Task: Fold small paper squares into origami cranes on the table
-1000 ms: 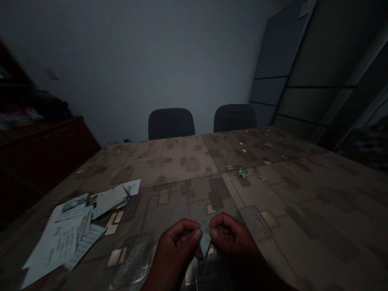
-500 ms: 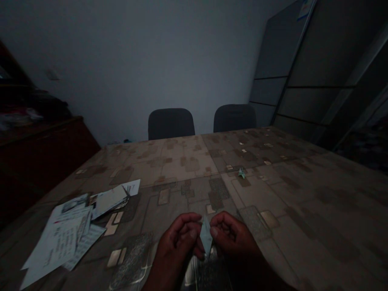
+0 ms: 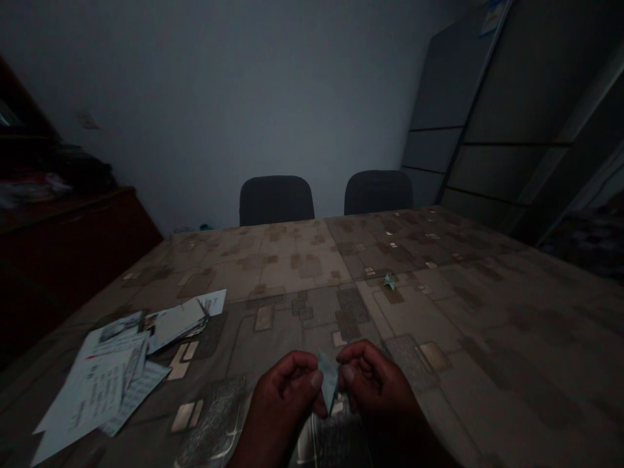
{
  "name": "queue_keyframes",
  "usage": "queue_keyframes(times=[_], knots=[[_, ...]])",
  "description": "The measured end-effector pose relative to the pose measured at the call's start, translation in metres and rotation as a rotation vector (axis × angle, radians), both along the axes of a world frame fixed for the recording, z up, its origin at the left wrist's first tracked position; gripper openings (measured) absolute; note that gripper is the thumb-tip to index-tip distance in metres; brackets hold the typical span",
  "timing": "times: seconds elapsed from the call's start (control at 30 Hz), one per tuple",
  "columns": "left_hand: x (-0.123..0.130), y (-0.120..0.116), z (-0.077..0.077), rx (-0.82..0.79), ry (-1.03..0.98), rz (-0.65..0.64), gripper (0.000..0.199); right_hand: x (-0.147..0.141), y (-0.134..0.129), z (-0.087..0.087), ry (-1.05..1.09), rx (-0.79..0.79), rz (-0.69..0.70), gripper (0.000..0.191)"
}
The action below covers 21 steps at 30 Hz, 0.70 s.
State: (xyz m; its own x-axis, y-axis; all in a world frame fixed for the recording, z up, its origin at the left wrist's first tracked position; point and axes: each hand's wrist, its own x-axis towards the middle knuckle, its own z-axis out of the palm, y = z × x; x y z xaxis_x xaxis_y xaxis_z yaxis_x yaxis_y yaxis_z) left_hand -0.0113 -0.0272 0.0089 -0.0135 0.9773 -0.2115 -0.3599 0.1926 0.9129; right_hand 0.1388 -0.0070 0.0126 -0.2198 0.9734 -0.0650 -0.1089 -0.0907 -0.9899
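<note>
Between my hands, a small folded piece of pale blue-green paper (image 3: 329, 380) stands upright, narrowing to a point at the bottom. My left hand (image 3: 287, 390) pinches its left edge between thumb and fingers. My right hand (image 3: 373, 383) holds its right edge the same way. Both hands are just above the near edge of the patterned table cover (image 3: 439, 325). Farther off, a small folded paper bird (image 3: 389, 281) of similar colour rests on the table, out of reach of my fingers.
A loose pile of printed papers and envelopes (image 3: 112, 374) lies on the table's left side. Dark chairs (image 3: 275, 200) stand beyond the far edge, against a wall. A dark wooden cabinet (image 3: 73, 227) is at left, and tall grey panels (image 3: 487, 117) are at right.
The folded paper has turned slightly, and its upper end now looks broader and leans left. My fingers have shifted on it, and the view has dipped a little.
</note>
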Motion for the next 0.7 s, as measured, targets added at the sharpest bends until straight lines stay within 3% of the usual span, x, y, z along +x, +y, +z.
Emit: queue_keyframes(times=[0.2, 0.37, 0.7], knots=[[-0.004, 0.002, -0.005, 0.013, 0.022, -0.006, 0.021, 0.0, -0.006, 0.009, -0.129, 0.067, -0.072, 0.013], [-0.001, 0.0, -0.006, 0.017, 0.035, 0.023, 0.024, 0.002, -0.006, 0.008, -0.224, 0.14, -0.044, 0.011], [0.002, -0.005, 0.003, -0.004, -0.011, -0.047, 0.03, 0.003, 0.002, -0.003, 0.053, -0.02, 0.109, 0.038]])
